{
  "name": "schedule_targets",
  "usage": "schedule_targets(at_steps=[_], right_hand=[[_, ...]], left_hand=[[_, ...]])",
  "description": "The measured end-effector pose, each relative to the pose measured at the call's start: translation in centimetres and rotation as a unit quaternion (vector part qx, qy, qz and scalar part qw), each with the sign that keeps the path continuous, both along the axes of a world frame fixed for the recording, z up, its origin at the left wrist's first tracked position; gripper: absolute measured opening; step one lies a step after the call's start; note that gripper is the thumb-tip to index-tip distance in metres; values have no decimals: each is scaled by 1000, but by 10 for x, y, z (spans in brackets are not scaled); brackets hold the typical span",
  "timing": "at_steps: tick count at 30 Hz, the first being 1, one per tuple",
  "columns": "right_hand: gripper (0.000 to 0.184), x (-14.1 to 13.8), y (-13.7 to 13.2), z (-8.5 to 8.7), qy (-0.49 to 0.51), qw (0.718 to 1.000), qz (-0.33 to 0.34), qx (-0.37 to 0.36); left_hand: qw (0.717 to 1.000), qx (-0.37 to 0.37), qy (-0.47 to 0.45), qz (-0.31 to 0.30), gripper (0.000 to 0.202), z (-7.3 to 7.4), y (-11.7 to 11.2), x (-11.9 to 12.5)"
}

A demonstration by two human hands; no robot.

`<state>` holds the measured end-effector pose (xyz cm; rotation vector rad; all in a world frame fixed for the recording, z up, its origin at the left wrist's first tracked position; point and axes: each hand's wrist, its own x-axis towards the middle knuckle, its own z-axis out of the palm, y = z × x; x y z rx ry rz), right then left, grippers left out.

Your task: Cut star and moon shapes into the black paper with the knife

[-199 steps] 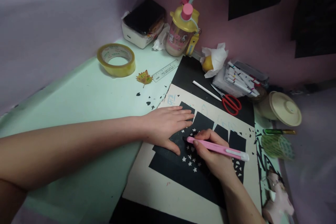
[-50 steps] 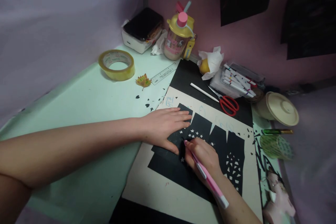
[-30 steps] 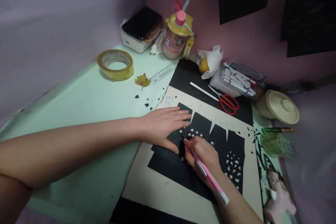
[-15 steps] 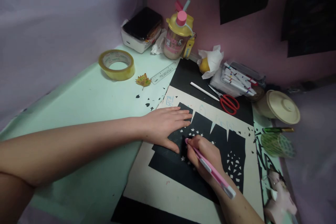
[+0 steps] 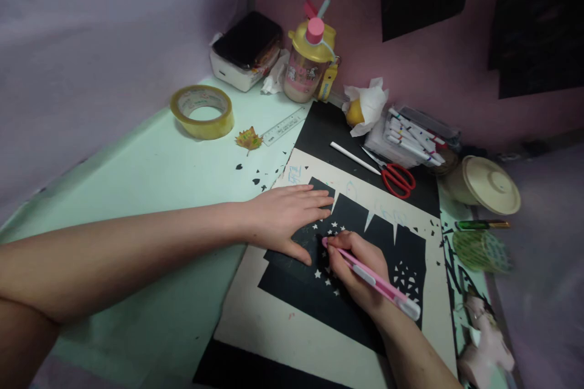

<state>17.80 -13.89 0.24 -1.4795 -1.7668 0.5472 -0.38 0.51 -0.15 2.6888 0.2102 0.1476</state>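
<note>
My left hand (image 5: 288, 217) lies flat with fingers spread on a sheet of black paper (image 5: 298, 292), pressing its left side. In my right hand (image 5: 362, 258) is a pink craft knife (image 5: 379, 283), pinched near its front end and slanting back over the wrist. Its tip meets the paper just right of my left thumb; the blade itself is too small to make out. Star-shaped holes ring the tip, and angular cut-outs (image 5: 406, 279) show at the sheet's right. Narrow pointed slits run in from its upper edge. A pale board (image 5: 246, 319) lies under the paper.
Red-handled scissors (image 5: 398, 180) and a white pen (image 5: 354, 158) lie beyond the board. A tape roll (image 5: 203, 127), leaf (image 5: 249, 139) and clear ruler (image 5: 283, 126) lie to the left. A yellow-lidded cup (image 5: 306, 70), a marker box (image 5: 410, 137) and a lidded tub (image 5: 493, 184) stand behind.
My right hand has turned slightly, so the knife's rear end has swung up and to the right; its tip stays almost in place. My left hand has not moved.
</note>
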Motion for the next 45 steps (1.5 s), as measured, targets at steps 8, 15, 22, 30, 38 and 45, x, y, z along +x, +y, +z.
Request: schedule_targets(at_steps=[8,15,22,30,38,45], right_hand=[[6,5,4,5,60,997,-16,-54],[5,6,3,3,57,996,-36,-49],[7,5,4,4,49,997,-34,-57],[6,5,4,8,41,994,-54,-88],[5,7,4,8,58,989,-64,-122],[7,10,3,8,71,984,-68,-148]], left_hand=[[1000,2,5,5,89,1,-1,0],[1000,-2,16,5,88,2,-1,0],[1000,-1,3,2,88,0,0,0],[1000,5,4,6,89,1,-1,-1],[1000,9,15,4,89,2,-1,0],[1000,9,16,3,89,2,-1,0]])
